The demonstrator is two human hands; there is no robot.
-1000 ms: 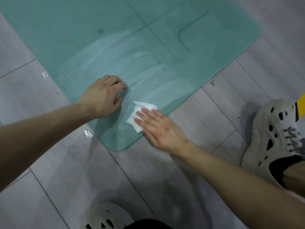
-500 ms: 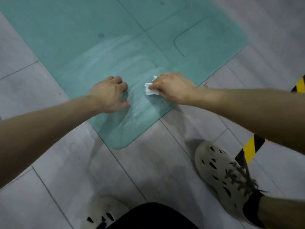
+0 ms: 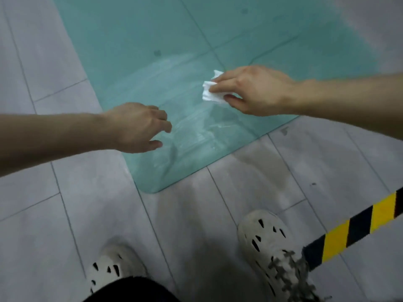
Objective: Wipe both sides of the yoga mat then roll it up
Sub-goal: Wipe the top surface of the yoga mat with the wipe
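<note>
Yoga mat lies flat on the tiled floor, with wet streaks across its near end. Right hand pinches a crumpled white wipe over the mat's near right part. Left hand hovers at the mat's left edge, fingers loosely curled, holding nothing. I judge the mat thin, limp, light, and slick where damp. I would grip its near corner to flip it.

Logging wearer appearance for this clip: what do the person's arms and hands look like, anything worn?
The left hand and right hand are bare, on forearms bare to the frame edges. No sleeve, glove, watch, ring or band shows.
</note>
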